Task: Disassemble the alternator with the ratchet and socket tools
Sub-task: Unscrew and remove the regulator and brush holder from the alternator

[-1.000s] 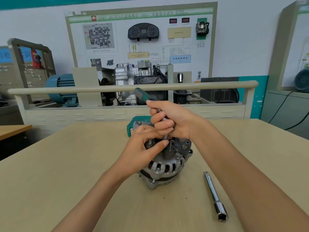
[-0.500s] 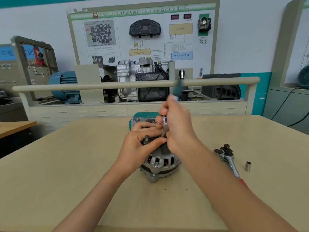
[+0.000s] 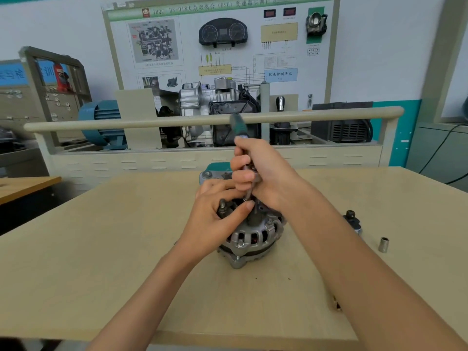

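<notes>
Head view: my right grip point(image 3: 263, 173) clasps the green-handled driver point(image 3: 239, 127) upright over the alternator point(image 3: 253, 236) mid-worktop point(image 3: 101, 249); my left grip point(image 3: 215, 214) steadies its top. Tilting could slip the tip onto my fingers.

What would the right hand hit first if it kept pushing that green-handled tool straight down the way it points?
Likely the alternator top, just below the right hand; the tool tip already seems there, hidden.

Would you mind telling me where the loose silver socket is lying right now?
In the head view, the loose socket stands on the table at the right, beyond the person's right forearm, just right of the partly hidden ratchet head.
</notes>
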The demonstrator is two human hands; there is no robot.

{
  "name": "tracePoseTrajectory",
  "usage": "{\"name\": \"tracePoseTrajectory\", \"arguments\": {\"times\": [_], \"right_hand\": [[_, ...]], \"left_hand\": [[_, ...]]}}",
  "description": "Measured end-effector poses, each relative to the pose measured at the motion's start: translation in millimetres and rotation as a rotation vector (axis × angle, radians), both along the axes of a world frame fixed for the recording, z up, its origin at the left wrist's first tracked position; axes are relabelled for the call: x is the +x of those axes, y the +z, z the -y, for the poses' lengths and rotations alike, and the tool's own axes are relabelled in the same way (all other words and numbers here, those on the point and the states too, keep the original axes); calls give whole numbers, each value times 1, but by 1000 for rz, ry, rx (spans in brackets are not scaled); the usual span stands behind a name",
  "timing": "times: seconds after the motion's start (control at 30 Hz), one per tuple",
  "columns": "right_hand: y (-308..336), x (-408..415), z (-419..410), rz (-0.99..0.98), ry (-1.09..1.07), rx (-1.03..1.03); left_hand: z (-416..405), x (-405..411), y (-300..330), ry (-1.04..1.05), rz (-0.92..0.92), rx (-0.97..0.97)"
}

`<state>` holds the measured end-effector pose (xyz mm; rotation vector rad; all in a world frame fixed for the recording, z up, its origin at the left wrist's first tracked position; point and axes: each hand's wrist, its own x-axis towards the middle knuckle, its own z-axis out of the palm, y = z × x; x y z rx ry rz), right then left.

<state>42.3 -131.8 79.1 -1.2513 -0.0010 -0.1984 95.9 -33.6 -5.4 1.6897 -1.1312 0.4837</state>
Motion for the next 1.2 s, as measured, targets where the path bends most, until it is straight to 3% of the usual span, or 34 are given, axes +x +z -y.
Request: {"name": "tracePoseTrajectory", "arguments": {"times": [0.17,0.3,0.53,0.6,0.67,0.77,0.97,1.07,1.2], "right_hand": [[12,5,3,-150,298,-271],[11,3,1,-117,314,-259],[-4,-12,-9,88,76,-225],[-11,-12,-20,169,-170,-86],[-20,-11,-30,293,-443,181],[-27,-10,-34,360,-570,402],[-17,-6,-25,235,-417,309],[-6,-2,-14,84,-262,107],[10,1,-7,-75,99,-254]], "left_hand": [[-2,-1,1,-43,-33,-29],[-2,0,-1,-59,-19,-68],[-2,0,-6,-34,-17,-101],[-2,0,-6,-23,-12,-88],[-3,0,-5,-38,-25,-98],[-2,2,-5,-32,-36,-81],[-2,2,-4,-15,-6,-47],[-1,3,-2,-2,-4,-36],[0,4,-3,21,-18,-55]]}}
